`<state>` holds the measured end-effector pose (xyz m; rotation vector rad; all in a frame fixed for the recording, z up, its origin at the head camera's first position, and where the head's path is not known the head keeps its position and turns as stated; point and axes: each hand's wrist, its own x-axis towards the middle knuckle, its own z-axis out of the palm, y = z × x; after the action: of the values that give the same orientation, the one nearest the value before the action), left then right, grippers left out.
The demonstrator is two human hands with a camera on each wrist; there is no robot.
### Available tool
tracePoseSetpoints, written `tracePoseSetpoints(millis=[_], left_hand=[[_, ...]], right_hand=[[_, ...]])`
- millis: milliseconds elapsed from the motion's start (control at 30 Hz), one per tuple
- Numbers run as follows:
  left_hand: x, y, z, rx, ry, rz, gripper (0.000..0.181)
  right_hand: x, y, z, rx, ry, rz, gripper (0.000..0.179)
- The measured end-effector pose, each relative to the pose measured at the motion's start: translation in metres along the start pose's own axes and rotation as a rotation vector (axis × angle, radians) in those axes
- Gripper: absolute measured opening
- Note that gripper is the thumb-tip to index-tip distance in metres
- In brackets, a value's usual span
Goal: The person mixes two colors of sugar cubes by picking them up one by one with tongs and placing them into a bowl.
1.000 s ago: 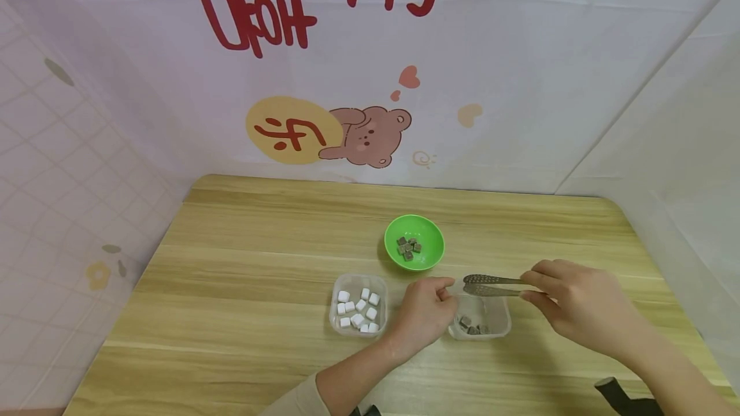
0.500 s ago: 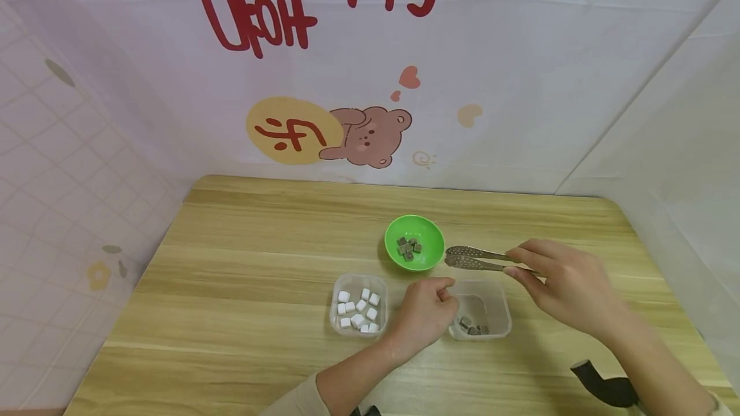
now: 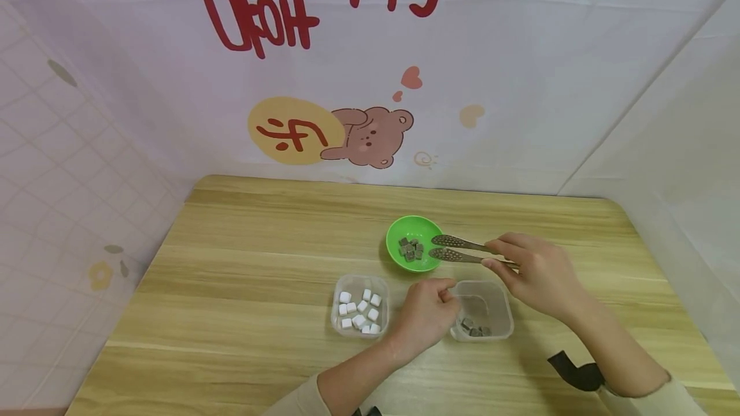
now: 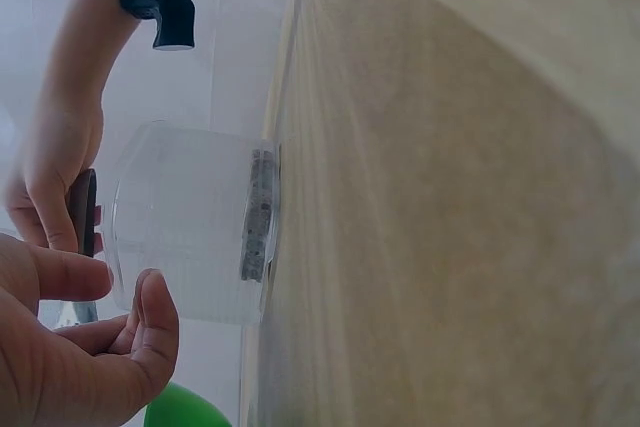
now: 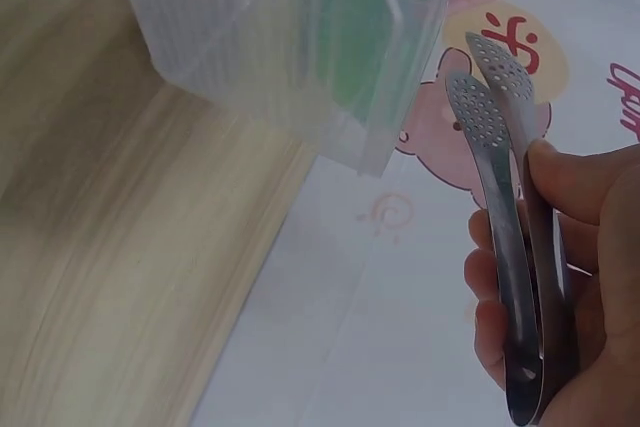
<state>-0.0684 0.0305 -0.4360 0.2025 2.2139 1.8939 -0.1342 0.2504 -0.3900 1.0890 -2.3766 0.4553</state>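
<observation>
Woodgrain table (image 3: pixel 260 287); right fingers (image 5: pixel 578 179) hold tongs (image 5: pixel 514 262), joined end seen only from right wrist; left fingers (image 4: pixel 155 332): hold unclear.

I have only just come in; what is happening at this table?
A person's right hand holds metal tongs, tips parted and empty, over the right edge of a green bowl that contains gray cubes. The left hand pinches the rim of a clear plastic container with a few more gray cubes inside. A second clear container, holding white cubes, stands to its left.

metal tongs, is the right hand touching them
Touching: the right wrist view shows the right hand gripping the metal tongs between thumb and fingers.
</observation>
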Motion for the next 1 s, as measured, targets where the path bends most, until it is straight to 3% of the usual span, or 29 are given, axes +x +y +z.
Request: tracePoseSetpoints(millis=[333, 567, 1000], left_hand=[[0.001, -0.002, 0.001, 0.008, 0.004, -0.016, 0.042], [0.001, -0.003, 0.000, 0.012, 0.006, -0.013, 0.043], [0.000, -0.002, 0.001, 0.017, 0.005, -0.021, 0.042]], right_hand=[[-0.010, 0.005, -0.014, 0.030, 0.004, 0.024, 0.050], [-0.018, 0.010, -0.029, 0.029, -0.003, 0.065, 0.029], [-0.032, 0.021, -0.047, -0.014, -0.044, 0.047, 0.030]])
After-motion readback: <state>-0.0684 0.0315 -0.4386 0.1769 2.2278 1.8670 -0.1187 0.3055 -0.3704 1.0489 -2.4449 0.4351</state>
